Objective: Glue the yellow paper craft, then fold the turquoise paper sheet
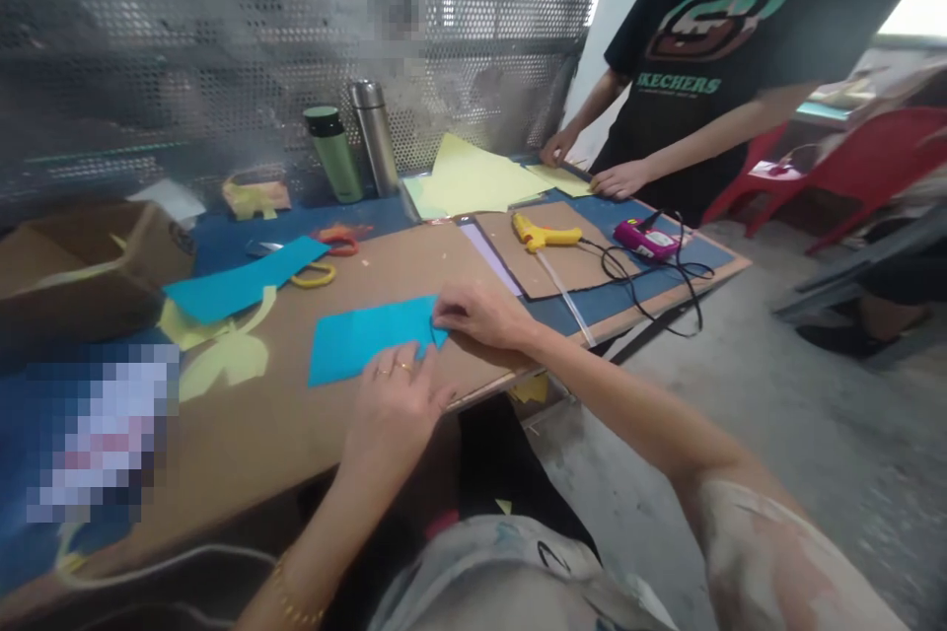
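A bright blue sheet of paper [362,335] lies flat on a brown cardboard sheet [288,444] in front of me. My left hand [400,399] rests over its near right part, fingers stretched out and apart. At the paper's right end, my right hand [477,315] is closed in a pinch. A thin dark line shows by its fingertips, too small to name. To the left, another blue paper piece [248,278] lies over scissors with yellow [315,276] and orange handles [341,245]. Pale yellow paper cutouts [226,365] are beside it.
A yellow glue gun [544,235], its black cord and a purple device [647,240] lie right. Behind stand a green bottle [336,158] and a steel flask [377,138]. A cardboard box [96,266] sits left. Another person's hands [621,179] touch yellow paper [558,179] across the table.
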{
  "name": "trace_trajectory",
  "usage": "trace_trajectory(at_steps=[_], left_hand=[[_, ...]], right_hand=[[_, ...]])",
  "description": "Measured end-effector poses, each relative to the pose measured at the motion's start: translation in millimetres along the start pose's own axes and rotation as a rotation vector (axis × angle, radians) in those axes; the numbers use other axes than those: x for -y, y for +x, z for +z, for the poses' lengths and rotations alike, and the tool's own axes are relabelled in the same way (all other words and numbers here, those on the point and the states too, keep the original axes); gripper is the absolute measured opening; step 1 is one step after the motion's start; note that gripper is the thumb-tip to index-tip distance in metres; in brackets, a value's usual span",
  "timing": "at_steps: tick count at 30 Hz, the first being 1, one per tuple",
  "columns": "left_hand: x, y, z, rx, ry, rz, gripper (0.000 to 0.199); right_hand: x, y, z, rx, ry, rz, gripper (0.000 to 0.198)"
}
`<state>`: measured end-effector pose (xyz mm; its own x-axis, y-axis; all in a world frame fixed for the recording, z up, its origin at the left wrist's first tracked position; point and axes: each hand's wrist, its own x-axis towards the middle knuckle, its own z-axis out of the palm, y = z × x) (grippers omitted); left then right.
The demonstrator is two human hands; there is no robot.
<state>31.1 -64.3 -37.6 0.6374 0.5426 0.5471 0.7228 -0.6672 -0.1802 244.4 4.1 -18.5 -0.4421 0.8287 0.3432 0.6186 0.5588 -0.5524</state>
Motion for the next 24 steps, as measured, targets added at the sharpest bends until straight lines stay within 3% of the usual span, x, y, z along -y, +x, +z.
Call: trace_trajectory(at_steps=[9,17,24], left_hand=[[-7.4,0.8,-10.7,0.059,0.050,-0.021,0.040],[-7.2,2.9,-12.6,0.029,0.070,0.024,0.039],[-9.9,0.6,-11.5,0.108,0.036,-0.011,0.040]], right_hand=[[6.3,-4.5,-1.9,-0.027,-0.062,0.002,0.007],[11.6,-3.7,-5.6,0.019,-0.087,0.036,0.012],[8.4,-2.2,-0.1,0.028,-0.129,0.070,0.013]])
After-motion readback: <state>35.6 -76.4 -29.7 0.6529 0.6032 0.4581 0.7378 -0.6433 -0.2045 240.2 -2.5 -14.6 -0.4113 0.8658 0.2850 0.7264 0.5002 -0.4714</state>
